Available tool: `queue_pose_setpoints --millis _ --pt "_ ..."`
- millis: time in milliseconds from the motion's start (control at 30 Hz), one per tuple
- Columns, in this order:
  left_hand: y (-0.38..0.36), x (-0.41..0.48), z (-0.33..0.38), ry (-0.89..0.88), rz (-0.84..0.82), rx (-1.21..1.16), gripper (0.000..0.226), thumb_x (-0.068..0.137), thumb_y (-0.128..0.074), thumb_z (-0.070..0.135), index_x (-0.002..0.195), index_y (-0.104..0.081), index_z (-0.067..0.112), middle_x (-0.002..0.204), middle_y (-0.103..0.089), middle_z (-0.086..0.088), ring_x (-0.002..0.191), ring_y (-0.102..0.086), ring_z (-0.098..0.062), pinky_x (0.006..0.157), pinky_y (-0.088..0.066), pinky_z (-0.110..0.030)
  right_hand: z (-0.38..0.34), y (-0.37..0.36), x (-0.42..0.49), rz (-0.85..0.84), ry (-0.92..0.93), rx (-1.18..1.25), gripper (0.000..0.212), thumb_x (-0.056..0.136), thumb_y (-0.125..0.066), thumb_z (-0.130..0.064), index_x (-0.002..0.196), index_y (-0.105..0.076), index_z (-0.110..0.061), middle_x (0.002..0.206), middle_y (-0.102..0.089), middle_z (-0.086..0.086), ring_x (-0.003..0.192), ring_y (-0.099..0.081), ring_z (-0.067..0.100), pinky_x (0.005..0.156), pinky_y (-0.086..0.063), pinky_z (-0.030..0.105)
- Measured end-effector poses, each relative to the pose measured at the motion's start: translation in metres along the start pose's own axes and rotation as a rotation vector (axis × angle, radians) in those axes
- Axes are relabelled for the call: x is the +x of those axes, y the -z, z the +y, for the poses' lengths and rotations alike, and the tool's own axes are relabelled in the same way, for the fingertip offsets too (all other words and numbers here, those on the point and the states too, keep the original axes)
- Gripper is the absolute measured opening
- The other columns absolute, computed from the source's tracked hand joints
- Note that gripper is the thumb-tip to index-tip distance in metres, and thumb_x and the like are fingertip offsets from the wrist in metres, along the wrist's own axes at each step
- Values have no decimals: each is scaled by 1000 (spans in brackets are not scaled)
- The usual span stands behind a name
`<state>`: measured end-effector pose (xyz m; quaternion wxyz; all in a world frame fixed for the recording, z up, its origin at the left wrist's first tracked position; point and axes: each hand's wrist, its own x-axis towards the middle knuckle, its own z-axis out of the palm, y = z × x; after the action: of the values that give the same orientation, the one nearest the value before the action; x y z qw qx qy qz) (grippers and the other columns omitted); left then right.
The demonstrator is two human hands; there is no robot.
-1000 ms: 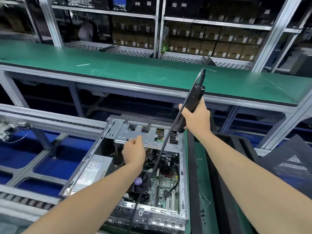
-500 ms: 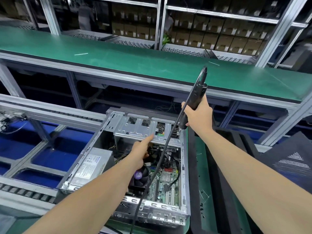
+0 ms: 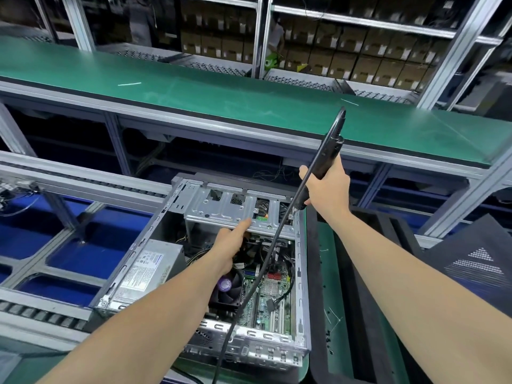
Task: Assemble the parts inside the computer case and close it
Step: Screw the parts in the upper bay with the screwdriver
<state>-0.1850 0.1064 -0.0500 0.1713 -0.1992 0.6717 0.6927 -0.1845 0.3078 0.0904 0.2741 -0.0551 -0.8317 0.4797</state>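
Observation:
An open silver computer case lies in front of me with its side off. Inside I see a motherboard, a black CPU fan, a grey power supply at the left and a metal drive cage at the far end. My right hand is shut on a black electric screwdriver, tip down at the cage's right end; its cable trails across the case. My left hand reaches over the fan, index finger touching the cage's front edge, holding nothing that I can see.
A green conveyor belt runs across behind the case, with shelves of cardboard boxes beyond it. Aluminium roller rails pass at the left over blue flooring. At the right lie black foam trays and a black perforated side panel.
My left hand has moved from on top of the drive cage down to its front edge, with the index finger stretched out. The screwdriver has tipped a little and stays at the cage's right end.

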Motion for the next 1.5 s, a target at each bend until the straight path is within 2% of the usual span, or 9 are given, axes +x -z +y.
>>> queue_pose_setpoints --millis 167,267,367,467,567,667,1134,1268,1501 --pt "-10 -13 2 -62 219 44 82 83 -64 67 136 -46 6 135 -52 -10 116 -52 -31 87 -41 -43 -1 -1 0 -8 9 0 34 91 -76 -33 96 -46 -48 86 -69 -6 73 -73 19 64 -65 45" --pt "-12 -38 6 -188 469 88 44 86 -48 56 86 -57 13 89 -62 -4 71 -53 -21 63 -40 -35 -2 -1 2 -24 16 2 32 90 -76 -33 96 -47 -46 84 -69 -6 69 -73 19 59 -64 46" --pt "-17 -56 22 -610 445 417 39 87 -47 44 57 -36 21 49 -38 9 46 -32 -9 48 -25 -27 -2 -3 4 -43 20 -10 28 89 -73 -34 97 -48 -44 86 -70 -5 68 -72 21 59 -64 46" --pt "-42 -40 59 -952 243 733 38 93 -61 39 62 -58 16 64 -59 3 66 -55 -14 60 -42 -29 -1 -5 7 -50 13 -9 26 89 -73 -34 103 -51 -37 88 -70 -4 70 -72 22 61 -64 46" --pt "-67 -9 81 -934 -25 924 20 90 -72 29 94 -77 10 94 -74 -7 92 -66 -24 84 -53 -36 2 -6 9 -53 6 -2 29 90 -75 -33 109 -54 -31 90 -70 -6 76 -73 20 64 -65 45" --pt "-75 12 75 -918 -149 963 13 88 -75 21 93 -79 9 96 -74 -5 90 -65 -20 85 -53 -33 4 -6 11 -48 16 -10 30 90 -75 -33 112 -55 -31 89 -70 -9 76 -71 14 68 -65 38" --pt "-75 27 65 -1060 -168 905 6 89 -74 11 91 -77 6 91 -64 -1 82 -54 -13 74 -34 -16 6 -12 18 -65 93 -5 29 89 -74 -35 109 -53 -31 83 -66 -13 77 -64 -1 57 -46 5" --pt "-74 27 66 -996 -186 904 6 94 -68 8 91 -73 7 89 -56 5 82 -51 -12 68 -32 -8 6 -14 19 -78 101 -3 27 89 -73 -35 106 -52 -32 80 -66 -10 77 -63 3 57 -46 7" --pt "-74 28 65 -945 -212 926 3 93 -69 12 93 -71 14 100 -53 4 87 -52 -10 81 -39 -20 7 -15 20 -72 113 3 26 88 -73 -34 102 -52 -31 76 -64 -9 74 -64 8 57 -48 10"
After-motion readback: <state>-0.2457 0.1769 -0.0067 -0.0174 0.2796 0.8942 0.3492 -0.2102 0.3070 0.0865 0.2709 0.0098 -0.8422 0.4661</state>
